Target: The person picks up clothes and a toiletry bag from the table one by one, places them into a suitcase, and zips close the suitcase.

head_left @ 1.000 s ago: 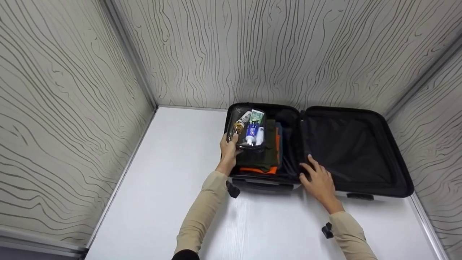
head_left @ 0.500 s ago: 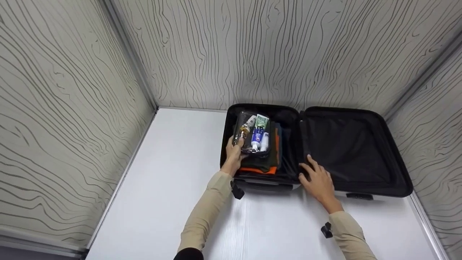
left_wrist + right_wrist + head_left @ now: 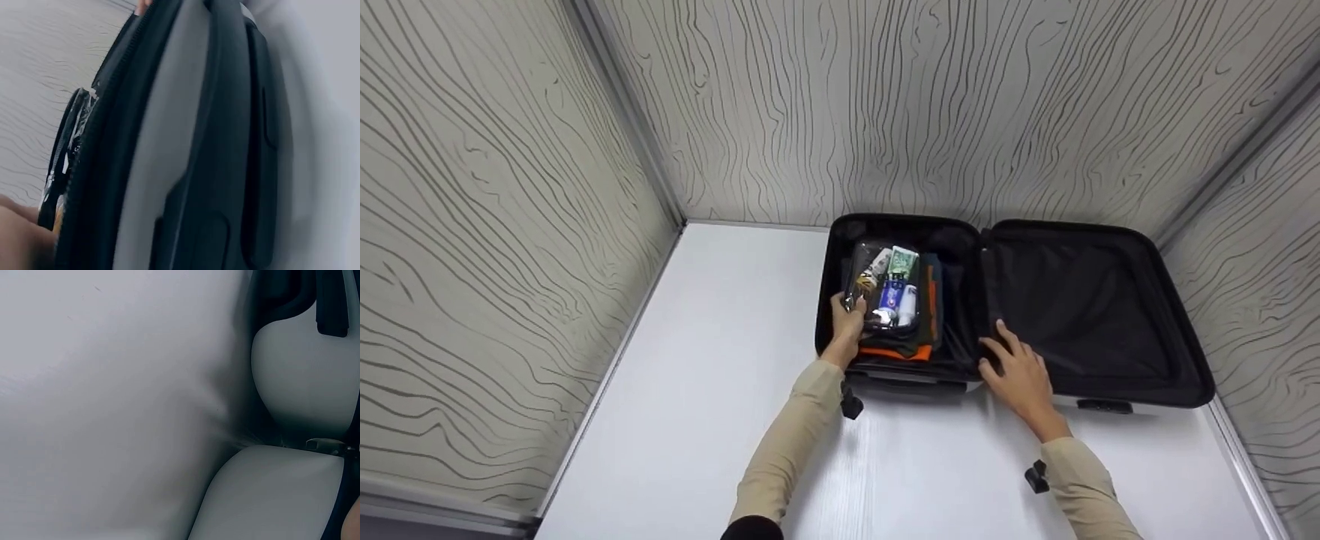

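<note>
The clear pouch [image 3: 883, 287], held at its near left corner by the left hand [image 3: 849, 321], has shifted towards the person and now sits over the folded clothes [image 3: 906, 353] in the suitcase [image 3: 823, 300], so its placing looks nearly done. To that hand's right, the right hand [image 3: 1021, 377] rests loosely spread by the hinge side.

L slv [image 3: 787, 439] & R slv [image 3: 1081, 480] both beige, w/ blk wrist cams [image 3: 851, 402].

Clear pouch [image 3: 880, 294], tubes [image 3: 892, 291] inside, over clothes [image 3: 898, 352], suitcase [image 3: 1084, 307] lying open
</note>
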